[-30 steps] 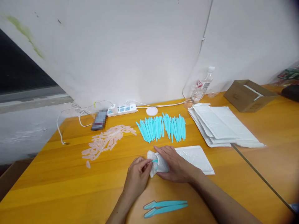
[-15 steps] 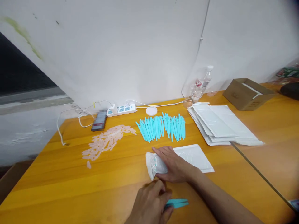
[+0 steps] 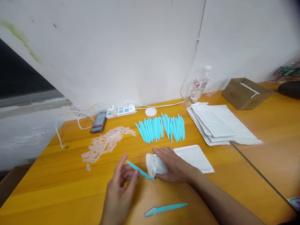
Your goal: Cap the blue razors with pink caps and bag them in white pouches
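My left hand (image 3: 120,184) pinches a turquoise eyebrow razor (image 3: 138,169) between thumb and fingers, one end close to the mouth of a white bubble mailer (image 3: 194,157). Around that mailer, near its opening, my right hand (image 3: 173,165) is closed, pressing it against the table. Bits of turquoise show inside the mouth. A second turquoise eyebrow razor (image 3: 166,208) lies on the wood nearer to me. Beyond the mailer are two side-by-side groups of turquoise razors (image 3: 151,129). Left of them is a loose spread of pale pink, slim pieces (image 3: 105,142).
White mailers (image 3: 213,122) are stacked at the right, before an open cardboard box (image 3: 246,93). Along the wall stand a plastic bottle (image 3: 201,84), a round white lid (image 3: 150,112), a power strip (image 3: 120,111) with cables, and a blurred phone (image 3: 98,122).
My left hand has lifted one razor off the table and moved left and up to the mailer's mouth. The other razor stays on the table. My right hand keeps its hold.
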A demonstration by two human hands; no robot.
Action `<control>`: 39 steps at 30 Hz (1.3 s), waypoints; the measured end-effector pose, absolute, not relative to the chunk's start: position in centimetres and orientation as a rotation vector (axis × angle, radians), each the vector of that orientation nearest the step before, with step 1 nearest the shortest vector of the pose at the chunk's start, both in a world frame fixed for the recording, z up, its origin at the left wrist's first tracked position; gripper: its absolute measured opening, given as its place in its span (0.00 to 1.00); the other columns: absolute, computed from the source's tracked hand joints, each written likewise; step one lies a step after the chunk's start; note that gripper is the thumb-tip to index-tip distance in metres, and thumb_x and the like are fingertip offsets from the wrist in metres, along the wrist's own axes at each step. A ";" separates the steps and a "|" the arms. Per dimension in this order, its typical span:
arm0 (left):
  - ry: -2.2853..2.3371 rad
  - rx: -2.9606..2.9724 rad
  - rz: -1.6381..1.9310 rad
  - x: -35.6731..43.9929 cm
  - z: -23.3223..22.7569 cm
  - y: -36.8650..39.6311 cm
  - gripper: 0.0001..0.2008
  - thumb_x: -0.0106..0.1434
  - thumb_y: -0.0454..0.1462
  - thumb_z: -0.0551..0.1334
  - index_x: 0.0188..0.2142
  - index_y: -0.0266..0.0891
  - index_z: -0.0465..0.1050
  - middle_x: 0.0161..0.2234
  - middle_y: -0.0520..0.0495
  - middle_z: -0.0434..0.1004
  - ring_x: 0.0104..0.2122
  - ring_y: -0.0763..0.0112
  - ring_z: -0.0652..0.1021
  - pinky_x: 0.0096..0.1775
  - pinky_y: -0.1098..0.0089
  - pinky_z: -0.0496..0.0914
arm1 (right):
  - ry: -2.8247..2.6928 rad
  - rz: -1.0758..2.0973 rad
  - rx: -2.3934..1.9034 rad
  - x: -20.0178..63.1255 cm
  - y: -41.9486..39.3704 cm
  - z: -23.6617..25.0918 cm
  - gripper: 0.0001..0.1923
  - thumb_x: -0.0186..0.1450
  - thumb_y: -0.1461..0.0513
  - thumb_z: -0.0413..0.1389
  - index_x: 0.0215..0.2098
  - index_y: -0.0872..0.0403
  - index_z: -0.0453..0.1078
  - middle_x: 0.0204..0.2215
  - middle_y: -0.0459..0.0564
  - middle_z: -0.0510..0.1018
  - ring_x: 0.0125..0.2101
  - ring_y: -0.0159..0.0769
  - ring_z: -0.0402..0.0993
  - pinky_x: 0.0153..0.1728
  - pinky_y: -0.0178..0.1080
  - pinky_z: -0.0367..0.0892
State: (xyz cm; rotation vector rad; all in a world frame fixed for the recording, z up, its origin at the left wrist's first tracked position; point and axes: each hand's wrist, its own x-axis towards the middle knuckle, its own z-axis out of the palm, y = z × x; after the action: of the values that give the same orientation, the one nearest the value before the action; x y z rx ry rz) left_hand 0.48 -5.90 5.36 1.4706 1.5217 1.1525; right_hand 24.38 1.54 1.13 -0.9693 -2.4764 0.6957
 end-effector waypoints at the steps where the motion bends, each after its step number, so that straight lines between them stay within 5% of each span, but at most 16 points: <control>1: 1.553 1.308 1.235 0.0 5.2 -5.4 0.27 0.67 0.43 0.65 0.63 0.49 0.60 0.41 0.50 0.77 0.35 0.69 0.83 0.41 0.68 0.78 | -2.474 0.690 -0.973 24.4 1.5 1.1 0.47 0.62 0.52 0.62 0.71 0.58 0.48 0.59 0.63 0.70 0.56 0.54 0.65 0.58 0.57 0.56; 4: 1.572 1.050 1.315 -0.6 3.6 -4.1 0.32 0.63 0.48 0.67 0.63 0.43 0.60 0.39 0.49 0.78 0.35 0.67 0.83 0.43 0.65 0.78 | -2.473 0.686 -0.974 24.5 1.5 1.1 0.46 0.62 0.52 0.62 0.71 0.58 0.47 0.58 0.63 0.70 0.56 0.53 0.65 0.58 0.56 0.57; 8: 1.575 1.148 1.085 1.4 1.5 -3.5 0.21 0.67 0.50 0.61 0.51 0.38 0.74 0.38 0.44 0.81 0.40 0.61 0.82 0.46 0.62 0.75 | -2.461 0.703 -0.949 24.5 1.4 1.1 0.48 0.63 0.54 0.62 0.72 0.58 0.44 0.57 0.63 0.70 0.56 0.52 0.64 0.58 0.55 0.58; 15: 1.475 1.936 0.679 5.5 2.0 -3.2 0.16 0.70 0.36 0.56 0.28 0.40 0.77 0.36 0.44 0.78 0.40 0.60 0.76 0.43 0.61 0.70 | -2.466 0.665 -0.896 24.2 1.3 1.2 0.46 0.63 0.58 0.60 0.72 0.58 0.43 0.57 0.63 0.70 0.55 0.52 0.65 0.58 0.55 0.58; 20: 1.481 2.022 0.819 3.5 3.5 -5.1 0.12 0.72 0.37 0.56 0.45 0.43 0.79 0.41 0.43 0.78 0.42 0.64 0.78 0.44 0.65 0.73 | -2.495 0.684 -0.955 24.7 1.4 1.5 0.54 0.59 0.50 0.64 0.73 0.59 0.43 0.58 0.64 0.69 0.57 0.54 0.64 0.59 0.57 0.55; 25: 1.033 2.453 0.650 5.1 2.0 -8.8 0.07 0.63 0.38 0.66 0.42 0.44 0.79 0.35 0.47 0.79 0.35 0.64 0.79 0.36 0.68 0.75 | -2.544 0.680 -1.046 25.0 1.6 1.6 0.61 0.53 0.45 0.66 0.73 0.59 0.44 0.61 0.66 0.67 0.57 0.58 0.62 0.61 0.62 0.46; 30: 1.032 2.547 0.711 6.7 1.2 -9.5 0.07 0.64 0.30 0.61 0.31 0.42 0.74 0.29 0.48 0.78 0.28 0.67 0.78 0.30 0.71 0.73 | -2.542 0.714 -1.060 25.1 1.7 1.7 0.61 0.52 0.46 0.68 0.73 0.57 0.44 0.63 0.64 0.66 0.59 0.58 0.62 0.61 0.59 0.48; 33: 1.125 2.169 0.761 4.5 3.6 -8.6 0.05 0.67 0.34 0.61 0.38 0.43 0.75 0.32 0.48 0.79 0.31 0.69 0.80 0.34 0.73 0.75 | -2.526 0.729 -1.039 25.2 1.7 1.7 0.59 0.55 0.45 0.66 0.73 0.57 0.44 0.62 0.65 0.67 0.58 0.57 0.62 0.59 0.57 0.51; 36: 1.483 1.456 1.139 1.3 5.6 -6.9 0.22 0.67 0.41 0.64 0.59 0.46 0.66 0.36 0.50 0.79 0.32 0.70 0.82 0.36 0.72 0.78 | -2.525 0.734 -1.032 25.2 1.8 1.7 0.58 0.55 0.46 0.66 0.73 0.57 0.44 0.61 0.64 0.68 0.58 0.57 0.62 0.58 0.57 0.53; 39: 1.623 0.984 1.361 -0.7 5.1 -4.9 0.35 0.61 0.49 0.69 0.63 0.44 0.61 0.37 0.51 0.79 0.31 0.69 0.83 0.38 0.68 0.79 | -2.520 0.741 -1.054 25.2 1.7 1.8 0.58 0.54 0.49 0.67 0.73 0.57 0.44 0.62 0.63 0.67 0.58 0.56 0.62 0.58 0.56 0.53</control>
State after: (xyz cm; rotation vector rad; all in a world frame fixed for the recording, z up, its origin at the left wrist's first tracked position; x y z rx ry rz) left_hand -0.74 -4.93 5.06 0.9843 1.6228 1.3611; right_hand 25.16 1.69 1.75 -1.0537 -2.5205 0.7412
